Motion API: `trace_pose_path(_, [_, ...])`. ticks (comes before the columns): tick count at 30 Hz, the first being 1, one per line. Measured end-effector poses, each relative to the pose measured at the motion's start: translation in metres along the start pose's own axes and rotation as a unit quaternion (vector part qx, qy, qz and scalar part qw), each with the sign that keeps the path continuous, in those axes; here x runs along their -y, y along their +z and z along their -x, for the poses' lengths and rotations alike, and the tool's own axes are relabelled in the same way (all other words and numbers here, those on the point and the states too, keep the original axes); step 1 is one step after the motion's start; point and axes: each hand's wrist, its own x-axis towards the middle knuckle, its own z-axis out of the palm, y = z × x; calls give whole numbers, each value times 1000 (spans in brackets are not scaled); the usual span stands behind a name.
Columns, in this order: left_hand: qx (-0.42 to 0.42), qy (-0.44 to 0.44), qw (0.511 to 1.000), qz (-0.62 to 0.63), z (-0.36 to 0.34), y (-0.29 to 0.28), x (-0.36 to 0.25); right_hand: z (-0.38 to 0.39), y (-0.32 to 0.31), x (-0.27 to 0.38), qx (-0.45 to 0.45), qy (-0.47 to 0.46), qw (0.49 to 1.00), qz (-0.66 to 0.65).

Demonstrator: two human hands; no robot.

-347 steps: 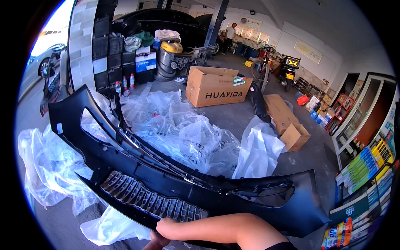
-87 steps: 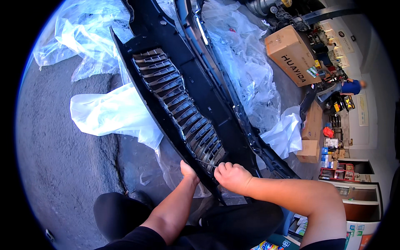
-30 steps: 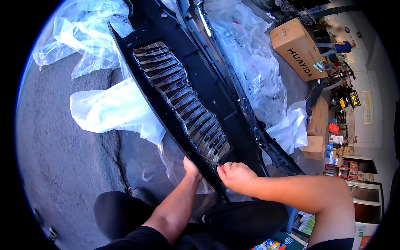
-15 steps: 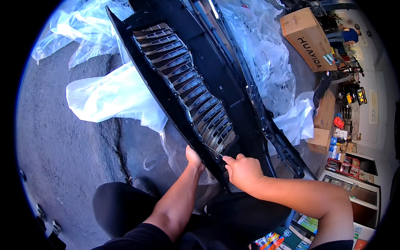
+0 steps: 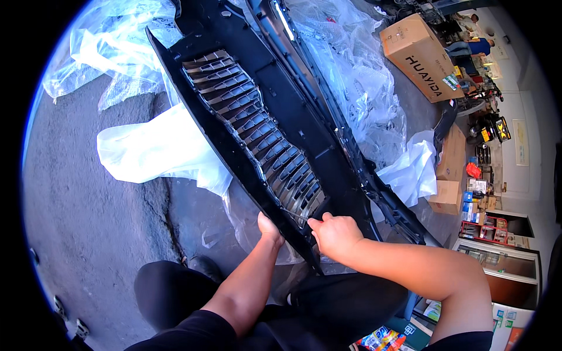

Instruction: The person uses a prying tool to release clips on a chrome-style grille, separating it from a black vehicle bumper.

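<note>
A long black plastic car bumper (image 5: 325,149) runs away from me, with a slatted grille (image 5: 257,131) of dark and silver bars set along it. My left hand (image 5: 270,228) is closed round the bumper's near left edge, beside the grille's lower end, its fingers underneath and mostly hidden. My right hand (image 5: 336,234) grips a screwdriver whose thin metal shaft (image 5: 295,214) reaches left to the grille's lower corner; its handle is hidden inside my fist.
Crumpled clear plastic (image 5: 369,88) and white plastic (image 5: 155,146) lie either side on the grey floor (image 5: 88,222). A large cardboard box (image 5: 410,44), smaller boxes (image 5: 445,196), a motorbike (image 5: 486,130) and a person in blue (image 5: 479,48) are toward the right.
Since the oldest frame, the bumper has swung from crosswise to lengthwise in my view. In the last second my right hand shifted slightly up, and the screwdriver's red handle became hidden in it.
</note>
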Motion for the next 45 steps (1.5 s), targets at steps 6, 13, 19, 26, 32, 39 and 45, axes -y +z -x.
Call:
trace_pose_path(6, [8, -4, 1000, -8, -6, -6, 0, 2, 4, 4, -11, -10, 1000, -5])
trace_pose_path(13, [22, 8, 1000, -12, -2, -4, 0, 3, 10, 8, -21, 18, 999, -38])
trace_pose_path(19, [7, 6, 1000, -16, -6, -9, 0, 2, 5, 16, -23, 98, 986, -130])
trace_pose_path(26, [10, 5, 1000, -15, -4, -12, 0, 5, 10, 18, -1, 272, 904, -330])
trace_pose_path(32, [3, -14, 1000, 19, -20, -31, 15, 12, -1, -9, 2, 198, 934, -297])
trace_pose_path(39, [34, -112, 993, -20, 39, -30, 56, 104, 11, -35, -43, 138, 972, -187])
trace_pose_path(45, [-69, -75, 994, -30, 59, -1, 66, 151, 55, -21, -38, 140, 974, -176])
